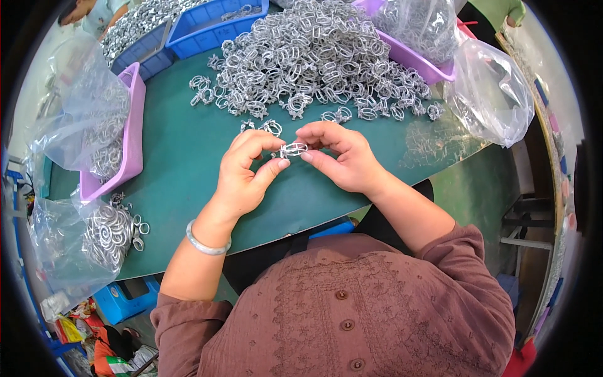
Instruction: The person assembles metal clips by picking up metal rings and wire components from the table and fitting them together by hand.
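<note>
Over the near part of the green table, a small silver openwork metal ring piece (293, 149) is held between my two hands. My left hand (246, 173) pinches its left end between thumb and fingers, a pale bangle on that wrist. On the other end, the thumb and fingertips of my right hand (344, 157) close in a pinch. Just beyond my fingers lie a few similar loose ring pieces (271, 127). Farther back rises a large heap of the same silver ring pieces (314, 60).
A purple bin (134, 119) with bagged metal parts stands at the left, beside a pile of plain silver rings (108, 235). Blue bins (207, 28) are at the back. Another purple bin (411, 58) and a clear plastic bag (493, 94) sit at the right. Other people are partly visible.
</note>
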`<action>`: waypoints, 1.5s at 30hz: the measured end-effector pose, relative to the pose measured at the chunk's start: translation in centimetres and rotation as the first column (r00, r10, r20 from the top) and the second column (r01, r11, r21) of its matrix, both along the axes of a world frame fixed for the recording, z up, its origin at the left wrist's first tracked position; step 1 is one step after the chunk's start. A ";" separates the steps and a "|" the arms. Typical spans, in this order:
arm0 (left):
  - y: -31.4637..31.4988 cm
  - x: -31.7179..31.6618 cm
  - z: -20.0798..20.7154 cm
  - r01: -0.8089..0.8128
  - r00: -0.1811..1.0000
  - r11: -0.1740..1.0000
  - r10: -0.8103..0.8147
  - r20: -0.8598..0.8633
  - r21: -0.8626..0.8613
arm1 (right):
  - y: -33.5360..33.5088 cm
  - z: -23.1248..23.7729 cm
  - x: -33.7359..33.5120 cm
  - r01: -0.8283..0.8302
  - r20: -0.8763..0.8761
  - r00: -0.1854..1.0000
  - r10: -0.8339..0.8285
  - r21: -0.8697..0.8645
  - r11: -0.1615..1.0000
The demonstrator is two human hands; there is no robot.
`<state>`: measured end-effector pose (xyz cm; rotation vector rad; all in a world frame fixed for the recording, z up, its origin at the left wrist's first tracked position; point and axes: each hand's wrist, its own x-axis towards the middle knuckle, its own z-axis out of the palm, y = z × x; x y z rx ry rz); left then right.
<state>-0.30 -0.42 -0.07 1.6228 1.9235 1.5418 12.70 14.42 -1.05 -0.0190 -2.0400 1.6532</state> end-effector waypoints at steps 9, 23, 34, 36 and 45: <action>-0.2 0.6 -0.7 0.111 0.895 0.994 -0.108 0.432 0.018 | 0.1 0.4 0.1 -0.009 0.001 1.000 0.009 0.130 0.991; 0.0 0.6 -1.0 0.122 0.899 0.989 -0.146 0.413 0.085 | 0.2 0.2 0.0 -0.029 -0.064 0.997 0.040 0.171 0.985; 0.1 0.5 -1.2 0.107 0.924 0.992 -0.122 0.363 0.063 | 0.1 0.2 0.0 -0.019 -0.086 0.996 0.032 0.143 0.990; 0.0 0.4 -1.2 0.111 0.926 0.993 -0.122 0.357 0.051 | 0.1 0.1 0.0 -0.027 -0.090 0.995 0.040 0.145 0.989; 0.0 0.6 -0.6 0.159 0.883 0.987 -0.134 0.449 -0.020 | 0.4 -0.2 -0.1 -0.043 -0.106 0.993 0.057 0.135 0.990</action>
